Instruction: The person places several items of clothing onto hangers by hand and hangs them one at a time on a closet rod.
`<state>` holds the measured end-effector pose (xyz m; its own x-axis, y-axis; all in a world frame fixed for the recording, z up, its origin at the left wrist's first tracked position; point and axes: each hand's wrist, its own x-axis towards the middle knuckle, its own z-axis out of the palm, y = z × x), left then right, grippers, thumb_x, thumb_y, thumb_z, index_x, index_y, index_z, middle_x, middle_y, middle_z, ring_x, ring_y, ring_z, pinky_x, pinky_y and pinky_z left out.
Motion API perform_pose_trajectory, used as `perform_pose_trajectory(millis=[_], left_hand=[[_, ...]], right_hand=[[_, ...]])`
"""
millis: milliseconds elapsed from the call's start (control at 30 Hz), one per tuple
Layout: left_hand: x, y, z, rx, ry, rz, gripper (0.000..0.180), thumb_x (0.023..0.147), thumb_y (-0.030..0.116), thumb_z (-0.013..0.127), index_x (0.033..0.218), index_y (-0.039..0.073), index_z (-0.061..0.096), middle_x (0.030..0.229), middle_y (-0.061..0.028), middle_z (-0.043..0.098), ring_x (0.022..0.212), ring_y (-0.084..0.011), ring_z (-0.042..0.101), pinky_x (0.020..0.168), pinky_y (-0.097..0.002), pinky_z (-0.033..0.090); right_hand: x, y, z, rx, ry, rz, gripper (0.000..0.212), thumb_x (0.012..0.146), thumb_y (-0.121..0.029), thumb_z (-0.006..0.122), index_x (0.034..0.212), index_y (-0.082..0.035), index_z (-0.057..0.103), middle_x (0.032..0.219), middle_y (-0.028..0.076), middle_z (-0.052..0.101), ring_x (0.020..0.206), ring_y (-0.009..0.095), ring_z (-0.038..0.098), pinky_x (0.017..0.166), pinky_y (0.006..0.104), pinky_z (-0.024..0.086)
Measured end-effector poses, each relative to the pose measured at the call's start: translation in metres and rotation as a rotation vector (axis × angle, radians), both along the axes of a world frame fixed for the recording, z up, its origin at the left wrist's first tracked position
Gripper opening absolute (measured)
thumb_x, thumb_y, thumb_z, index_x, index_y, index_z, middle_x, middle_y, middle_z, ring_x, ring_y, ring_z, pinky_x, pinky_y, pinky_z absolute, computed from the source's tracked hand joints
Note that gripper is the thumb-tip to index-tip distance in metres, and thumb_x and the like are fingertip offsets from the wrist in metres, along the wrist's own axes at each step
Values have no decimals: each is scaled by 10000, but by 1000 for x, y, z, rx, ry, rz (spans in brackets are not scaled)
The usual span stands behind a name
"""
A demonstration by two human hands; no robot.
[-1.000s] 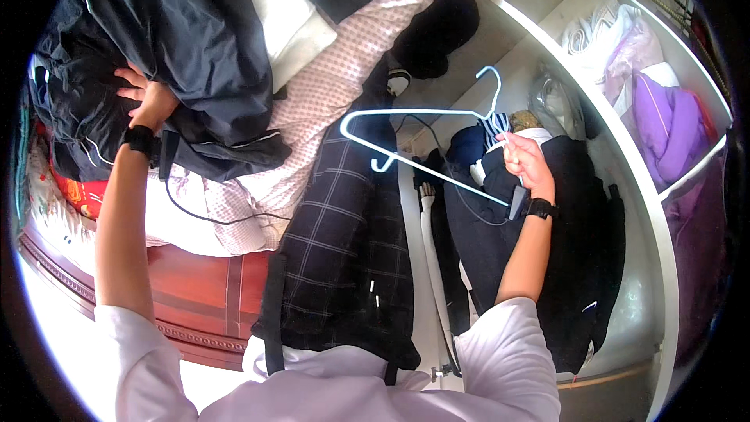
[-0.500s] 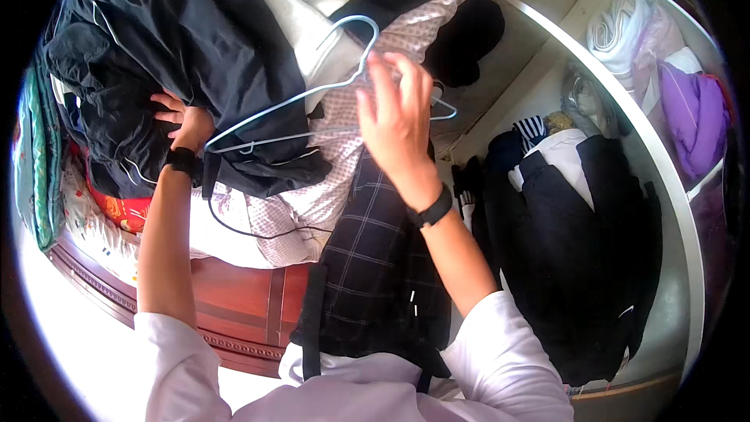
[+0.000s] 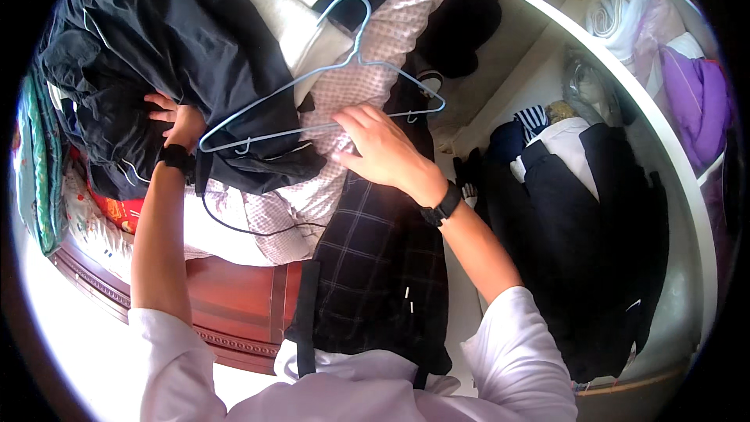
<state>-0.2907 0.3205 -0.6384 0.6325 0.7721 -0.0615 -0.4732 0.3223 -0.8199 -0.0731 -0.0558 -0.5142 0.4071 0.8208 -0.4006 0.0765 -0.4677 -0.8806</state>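
Note:
A pale blue hanger (image 3: pixel 358 45) lies across a black garment (image 3: pixel 211 39) and a checked pinkish-white bedcover (image 3: pixel 375 86). Over the hanger's lower bar is my right hand (image 3: pixel 383 144), fingers stretched out and thumb apart, covering part of the bar; whether it touches the bar I cannot tell. My left hand (image 3: pixel 181 121) rests among black clothing (image 3: pixel 90 70), with several spread fingers showing and the rest under a fold. The hanger's left corner sits close to my left wrist. Beyond the hanger lies a cream-white cloth (image 3: pixel 281 23).
A dark cable (image 3: pixel 258 232) runs over the bed edge above a reddish-brown wooden bed frame (image 3: pixel 234 289). To the right, an open white-edged compartment (image 3: pixel 687 211) holds a pile of black clothes (image 3: pixel 578 242); farther back is a purple cloth (image 3: pixel 691 109). Folded green fabric (image 3: pixel 39 164) lies far left.
My right hand has moved from the hanger's neck down to its lower bar, leaving the neck and right shoulder uncovered. The left hand stays in the black clothing.

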Motion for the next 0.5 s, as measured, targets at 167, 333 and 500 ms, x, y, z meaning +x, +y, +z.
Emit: perform_pose_trajectory(millis=[167, 333, 500], left_hand=[[31, -4, 52, -601, 386, 51, 400, 946, 310, 318, 1311, 161, 384, 1333, -39, 471, 1069, -279, 600, 766, -540, 479], [76, -27, 101, -876, 732, 141, 346, 909, 268, 385, 1139, 113, 591, 1153, -130, 608, 954, -363, 650, 708, -633, 484], [63, -11, 97, -978, 776, 173, 361, 890, 248, 431, 1055, 80, 705, 1051, -176, 687, 905, -402, 674, 705, -669, 481]], right_hand=[[6, -11, 3, -8, 129, 91, 364, 738, -305, 759, 995, -61, 673, 952, 101, 626, 1006, 246, 565, 967, 390, 384], [12, -37, 15, -34, -133, -159, 134, 757, -142, 736, 781, -46, 645, 859, 90, 572, 889, 267, 548, 888, 375, 429], [33, -95, 29, -170, -311, -151, 141, 756, -144, 745, 886, -128, 693, 849, -13, 555, 842, 179, 531, 838, 353, 317]])
